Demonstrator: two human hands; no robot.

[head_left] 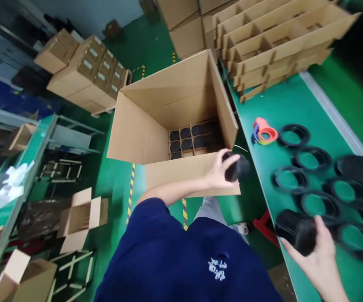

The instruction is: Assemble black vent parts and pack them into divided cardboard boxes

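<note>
Left hand (216, 173): fingers curled round a black cylinder (243, 167), held over the right end of the carton's near flap (181, 174), in the gap before the worktop's left edge. Blurred, so end detail unreadable.

Right hand (322, 258): thumb and fingers gripping a second black cylinder (305, 238) at the worktop's (322, 119) left edge, near corner. Dark shape right beside it; can't tell if same piece or another.

Carton (134, 130): flaps up on the other sides, black round parts (187, 144) in divider cells at the bottom, some near-row cells showing bare cardboard.

Worktop: black rings (312, 158) spread right of that cylinder and beyond it, black disc (357, 168) by the right edge, red tape roll (267, 132) near the left edge, stacked cardboard dividers (282, 50) at the far end.
</note>
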